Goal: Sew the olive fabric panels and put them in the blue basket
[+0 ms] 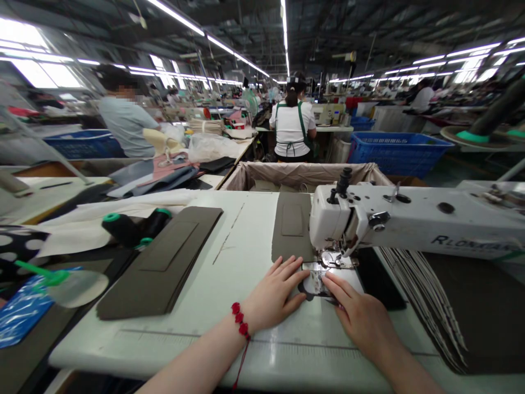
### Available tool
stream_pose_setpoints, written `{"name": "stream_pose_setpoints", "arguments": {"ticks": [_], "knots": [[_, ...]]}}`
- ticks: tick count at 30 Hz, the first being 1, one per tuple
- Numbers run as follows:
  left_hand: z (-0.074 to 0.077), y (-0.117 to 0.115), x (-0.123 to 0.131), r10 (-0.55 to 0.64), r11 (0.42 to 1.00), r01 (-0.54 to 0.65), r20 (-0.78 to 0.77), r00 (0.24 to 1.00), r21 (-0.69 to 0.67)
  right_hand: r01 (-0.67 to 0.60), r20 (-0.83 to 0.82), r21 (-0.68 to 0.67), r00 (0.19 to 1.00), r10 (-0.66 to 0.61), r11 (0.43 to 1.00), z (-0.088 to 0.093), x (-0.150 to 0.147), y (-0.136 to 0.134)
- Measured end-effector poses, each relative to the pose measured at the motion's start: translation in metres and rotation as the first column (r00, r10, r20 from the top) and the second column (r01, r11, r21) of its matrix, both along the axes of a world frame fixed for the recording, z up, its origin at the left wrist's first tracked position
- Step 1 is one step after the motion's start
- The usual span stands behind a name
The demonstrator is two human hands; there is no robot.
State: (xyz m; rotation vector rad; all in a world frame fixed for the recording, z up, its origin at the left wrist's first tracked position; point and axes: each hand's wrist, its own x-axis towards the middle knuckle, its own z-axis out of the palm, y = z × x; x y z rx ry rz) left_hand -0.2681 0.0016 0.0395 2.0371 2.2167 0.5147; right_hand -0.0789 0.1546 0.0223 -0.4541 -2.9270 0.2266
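Observation:
A white sewing machine (369, 219) stands on the right of the pale green sewing table (229, 306). An olive fabric panel (291, 230) with a stitched rectangle lies left of and behind its needle area. My left hand (279, 295), with a red bracelet (240, 319) at the wrist, lies flat with fingers spread. Its fingertips reach the panel's near edge and the left side of the metal plate (318, 278). My right hand (356, 312) rests palm down, fingers stretched out, its fingertips on the plate just in front of the presser foot (334, 257). Neither hand visibly grips anything.
A stack of olive panels (164, 262) lies at the left, beside black thread cones (123, 229). More layered panels (471, 312) lie at the right. Behind the table stands a cloth-lined bin (311, 174). A blue crate (397, 150) and two people are farther back.

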Motion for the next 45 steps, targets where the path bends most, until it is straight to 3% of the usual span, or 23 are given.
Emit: {"name": "stream_pose_setpoints", "arguments": {"ticks": [8, 26, 28, 33, 38, 41, 45], "knots": [[-0.002, 0.0, -0.002, -0.006, 1.0, 0.006, 0.002, 1.0, 0.017, 0.006, -0.033, 0.004, 0.999, -0.006, 1.0, -0.007, 0.0, 0.0], [-0.007, 0.001, -0.001, 0.033, 0.997, -0.03, -0.039, 0.999, 0.068, 0.018, -0.071, -0.038, 0.997, -0.02, 0.999, -0.002, 0.001, -0.003], [-0.003, 0.0, -0.002, 0.09, 0.991, -0.082, -0.07, 0.993, 0.107, 0.02, -0.091, -0.049, 0.996, -0.024, 0.999, 0.0, 0.001, -0.004], [0.006, -0.004, -0.009, 0.361, 0.922, -0.336, -0.115, 0.925, 0.193, 0.055, -0.083, -0.019, 0.995, -0.056, 0.998, 0.007, 0.003, -0.008], [-0.001, -0.002, -0.013, 0.378, 0.919, -0.351, -0.143, 0.915, 0.181, 0.077, -0.053, -0.005, 0.996, -0.077, 0.997, 0.017, 0.004, -0.013], [-0.008, -0.014, -0.008, 0.306, 0.951, -0.294, -0.156, 0.939, 0.095, 0.091, -0.063, -0.041, 0.994, -0.094, 0.995, 0.022, 0.016, -0.014], [-0.004, -0.06, 0.009, 0.262, 0.962, -0.27, -0.165, 0.951, -0.032, 0.162, -0.146, -0.169, 0.971, -0.187, 0.972, 0.025, 0.059, -0.02]]}}
